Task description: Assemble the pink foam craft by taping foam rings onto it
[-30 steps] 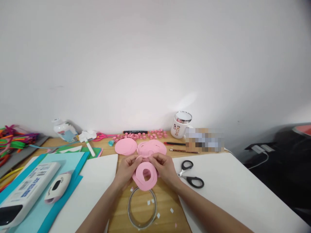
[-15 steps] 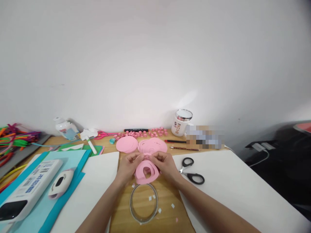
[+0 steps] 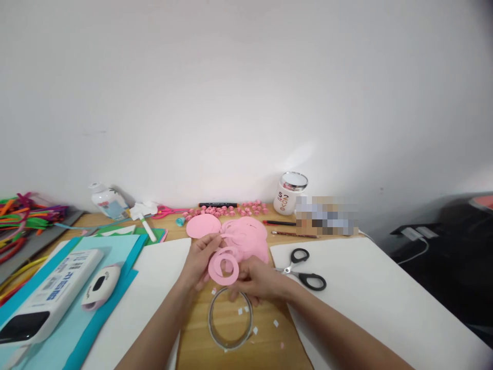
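Pink paper spiral (image 3: 214, 268) above the wooden table (image 3: 271, 352): the left hand (image 3: 200, 257) pinches its strip; the right hand (image 3: 256, 280) lies curled beside the loop (its grip cannot be told). Coiling seems in hand; the next move calls for light pressure.

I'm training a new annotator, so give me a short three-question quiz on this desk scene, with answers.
1. True or false: at least one small white piece lies inside the grey ring.
2. Which of these lies on the white sheet at the right?
A) the white bottle
B) the black-handled scissors
C) the white mug
3. Fill the gap with a colour: the left hand holds ____ paper.

Key: 1. True. 2. B. 3. Pink.
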Motion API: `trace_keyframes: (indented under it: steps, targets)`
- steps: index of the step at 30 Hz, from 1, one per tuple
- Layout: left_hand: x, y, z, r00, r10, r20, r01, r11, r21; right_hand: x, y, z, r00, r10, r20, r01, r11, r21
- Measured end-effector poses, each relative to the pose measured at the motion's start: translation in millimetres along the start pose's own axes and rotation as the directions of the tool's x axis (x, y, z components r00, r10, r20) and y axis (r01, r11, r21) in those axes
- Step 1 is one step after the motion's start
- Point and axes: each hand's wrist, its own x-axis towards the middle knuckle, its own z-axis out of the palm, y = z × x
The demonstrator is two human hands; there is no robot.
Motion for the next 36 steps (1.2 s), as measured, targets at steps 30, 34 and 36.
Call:
trace_keyframes:
  steps: [30,34,36]
  targets:
    - [-8,4,9.0,0.959,0.279,0.044,-0.263,0.826,0.499,15,8,-7,0.867,0.026,-0.498,0.132,0.951,0.278]
    - [-7,6,6.3,0.957,0.287,-0.034,-0.24,0.855,0.461,14,8,-7,0.824,0.016,-0.566,0.109,0.977,0.186]
    - [-8,6,6.0,0.972,0.233,-0.02,-0.204,0.886,0.417,14,9,-8,0.821,0.013,-0.571,0.108,0.978,0.177]
